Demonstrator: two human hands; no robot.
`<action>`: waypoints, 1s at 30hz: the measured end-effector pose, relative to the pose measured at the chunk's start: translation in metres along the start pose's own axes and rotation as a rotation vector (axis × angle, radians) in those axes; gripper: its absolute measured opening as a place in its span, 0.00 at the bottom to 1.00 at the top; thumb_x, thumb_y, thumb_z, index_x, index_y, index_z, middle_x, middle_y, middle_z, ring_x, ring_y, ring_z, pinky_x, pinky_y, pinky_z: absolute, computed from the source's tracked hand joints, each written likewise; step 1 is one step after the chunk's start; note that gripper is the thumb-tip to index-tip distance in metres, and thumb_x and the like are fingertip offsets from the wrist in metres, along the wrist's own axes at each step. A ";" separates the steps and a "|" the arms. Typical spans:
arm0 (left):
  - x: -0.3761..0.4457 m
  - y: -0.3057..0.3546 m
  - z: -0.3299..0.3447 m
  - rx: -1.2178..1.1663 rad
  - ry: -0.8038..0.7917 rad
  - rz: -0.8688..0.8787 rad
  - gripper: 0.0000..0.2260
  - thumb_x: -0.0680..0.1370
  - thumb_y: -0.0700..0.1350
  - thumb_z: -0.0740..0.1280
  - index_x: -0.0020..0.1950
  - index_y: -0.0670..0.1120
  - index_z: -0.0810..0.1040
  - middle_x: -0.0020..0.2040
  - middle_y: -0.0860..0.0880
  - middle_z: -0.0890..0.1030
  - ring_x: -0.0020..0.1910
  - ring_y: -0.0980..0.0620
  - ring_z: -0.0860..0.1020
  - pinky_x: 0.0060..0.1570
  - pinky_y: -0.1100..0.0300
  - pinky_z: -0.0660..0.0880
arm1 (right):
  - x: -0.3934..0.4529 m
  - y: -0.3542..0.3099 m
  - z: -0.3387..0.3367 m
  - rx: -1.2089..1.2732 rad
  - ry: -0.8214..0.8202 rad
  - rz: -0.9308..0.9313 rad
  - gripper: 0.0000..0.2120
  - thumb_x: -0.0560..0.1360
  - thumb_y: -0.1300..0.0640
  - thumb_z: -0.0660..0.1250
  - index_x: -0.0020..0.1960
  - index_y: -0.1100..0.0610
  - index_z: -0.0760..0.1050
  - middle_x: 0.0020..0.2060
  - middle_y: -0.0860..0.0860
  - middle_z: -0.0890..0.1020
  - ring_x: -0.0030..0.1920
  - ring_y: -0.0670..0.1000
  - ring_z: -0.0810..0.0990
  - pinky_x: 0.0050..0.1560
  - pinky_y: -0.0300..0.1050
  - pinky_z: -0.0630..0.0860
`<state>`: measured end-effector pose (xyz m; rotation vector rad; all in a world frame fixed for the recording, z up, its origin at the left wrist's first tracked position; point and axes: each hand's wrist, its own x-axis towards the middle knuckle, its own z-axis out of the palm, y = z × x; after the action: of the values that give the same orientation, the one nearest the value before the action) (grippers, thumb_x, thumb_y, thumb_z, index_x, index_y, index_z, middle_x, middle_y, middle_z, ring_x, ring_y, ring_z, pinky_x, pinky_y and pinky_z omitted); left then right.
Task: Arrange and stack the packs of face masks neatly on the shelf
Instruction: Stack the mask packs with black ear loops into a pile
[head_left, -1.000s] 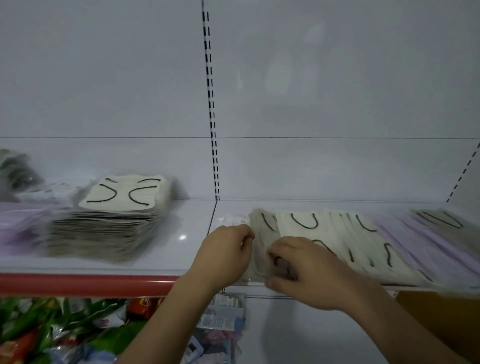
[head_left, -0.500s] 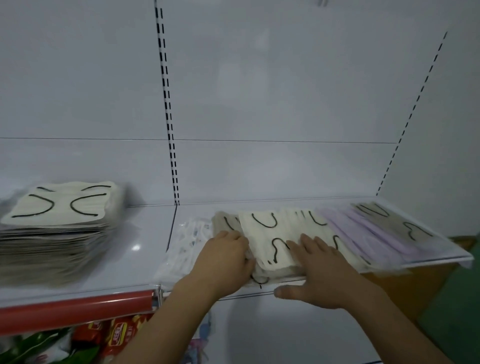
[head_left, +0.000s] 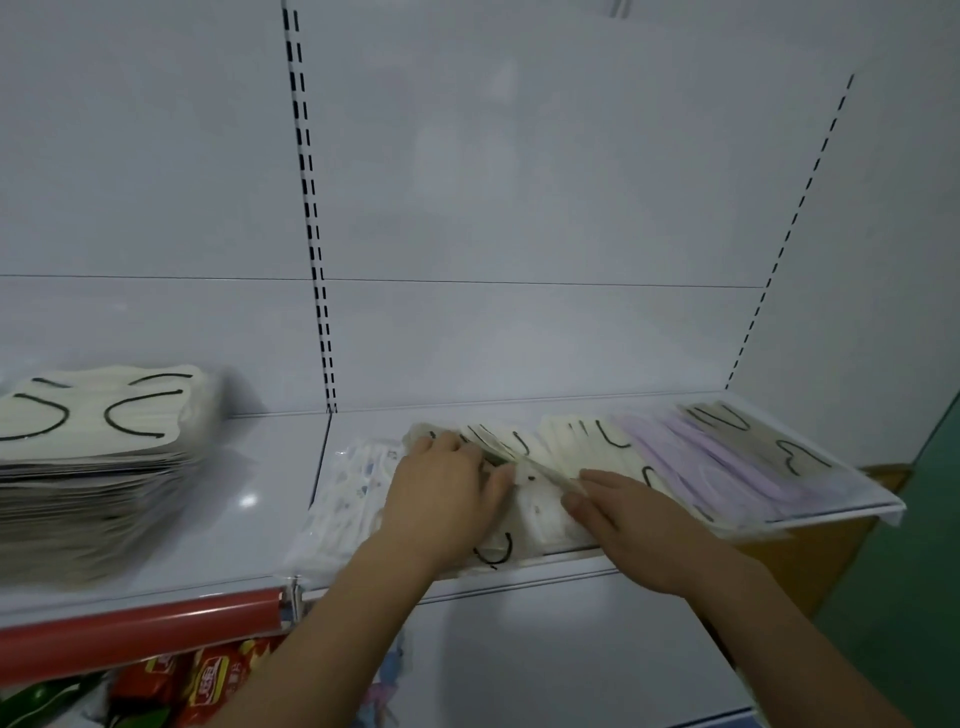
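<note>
Shelf (head_left: 249, 540): white, red front rail.
Cream mask packs (head_left: 566, 447): fanned row, right bay.
Left hand (head_left: 441, 499): fingers flat, pressing packs.
Right hand (head_left: 639, 525): fingers straight, lifting one pack's edge.
Stack (head_left: 98, 467): left bay.

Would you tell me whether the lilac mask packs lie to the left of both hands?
No, the lilac mask packs lie right of both hands, toward the shelf's end.

Dim, flat, bluish indoor light, small glare spot on the white shelf (head_left: 248, 500) at lower left, motion blur smearing the mask stack (head_left: 93, 467) at left, wide-angle bending toward the edges
</note>
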<state>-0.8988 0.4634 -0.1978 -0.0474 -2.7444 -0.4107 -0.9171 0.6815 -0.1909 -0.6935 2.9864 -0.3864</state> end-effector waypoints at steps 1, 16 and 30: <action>0.002 0.006 -0.003 -0.069 0.024 -0.062 0.21 0.81 0.63 0.58 0.52 0.47 0.78 0.48 0.49 0.80 0.51 0.48 0.76 0.51 0.53 0.74 | 0.000 0.002 0.001 0.015 0.024 0.001 0.25 0.83 0.41 0.47 0.68 0.51 0.74 0.68 0.50 0.75 0.68 0.50 0.71 0.69 0.48 0.68; 0.039 0.076 -0.002 -0.537 -0.233 -0.612 0.06 0.76 0.44 0.71 0.44 0.42 0.77 0.41 0.45 0.80 0.36 0.51 0.77 0.32 0.64 0.73 | -0.014 0.073 -0.001 -0.198 0.132 -0.204 0.36 0.79 0.38 0.60 0.80 0.48 0.48 0.80 0.50 0.51 0.80 0.54 0.48 0.78 0.47 0.47; 0.052 0.078 -0.006 -0.795 -0.116 -0.738 0.12 0.72 0.48 0.71 0.46 0.39 0.79 0.38 0.39 0.81 0.30 0.45 0.77 0.28 0.60 0.73 | 0.002 0.094 -0.012 0.218 0.280 -0.205 0.19 0.84 0.48 0.51 0.35 0.49 0.62 0.26 0.48 0.70 0.28 0.46 0.70 0.31 0.41 0.65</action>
<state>-0.9387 0.5353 -0.1517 0.7638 -2.4200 -1.6959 -0.9598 0.7648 -0.2027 -0.9990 3.0621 -0.8739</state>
